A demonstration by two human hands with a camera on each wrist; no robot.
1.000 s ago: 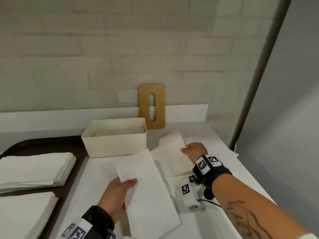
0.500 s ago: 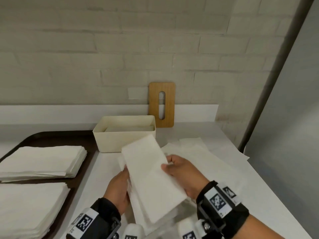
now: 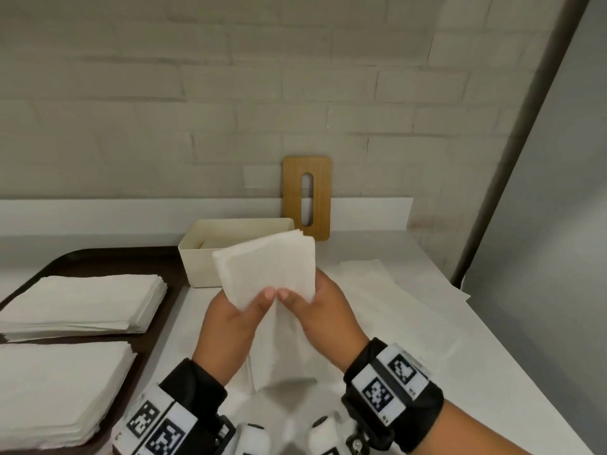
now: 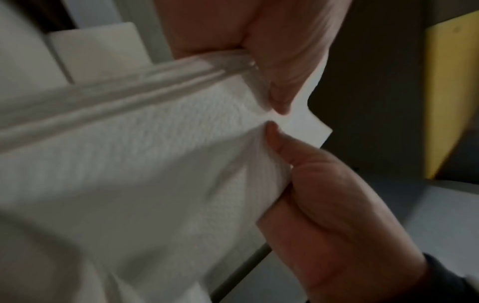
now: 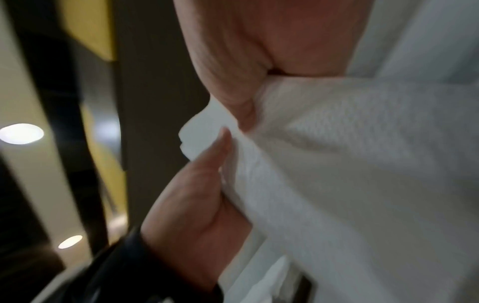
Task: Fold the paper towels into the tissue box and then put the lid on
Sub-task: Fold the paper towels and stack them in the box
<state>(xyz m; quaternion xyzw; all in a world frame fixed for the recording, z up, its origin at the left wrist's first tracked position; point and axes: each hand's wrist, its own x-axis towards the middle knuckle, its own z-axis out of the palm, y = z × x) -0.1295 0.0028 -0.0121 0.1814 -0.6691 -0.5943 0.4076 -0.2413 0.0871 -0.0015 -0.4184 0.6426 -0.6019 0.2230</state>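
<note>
I hold a stack of white paper towels (image 3: 266,267) in the air with both hands, just in front of the cream tissue box (image 3: 200,257). My left hand (image 3: 249,302) pinches its lower left part, thumb on the near face. My right hand (image 3: 303,297) pinches it beside the left, and the thumbs nearly touch. More towel (image 3: 285,339) hangs down below my hands. The left wrist view shows my left hand (image 4: 277,100) pinching the towels (image 4: 155,164); the right wrist view shows my right hand (image 5: 242,110) doing the same (image 5: 362,164). The wooden lid (image 3: 307,197) leans upright on the wall behind the box.
Two stacks of folded towels (image 3: 82,300) (image 3: 56,389) lie on a dark tray (image 3: 164,257) at the left. Loose sheets (image 3: 377,284) lie spread on the white table (image 3: 460,372) to the right. A grey panel stands along the right side.
My left hand was pressing a sheet on the table while my right reached for another. Both hands have since gathered the towels and raised them up in front of the box.
</note>
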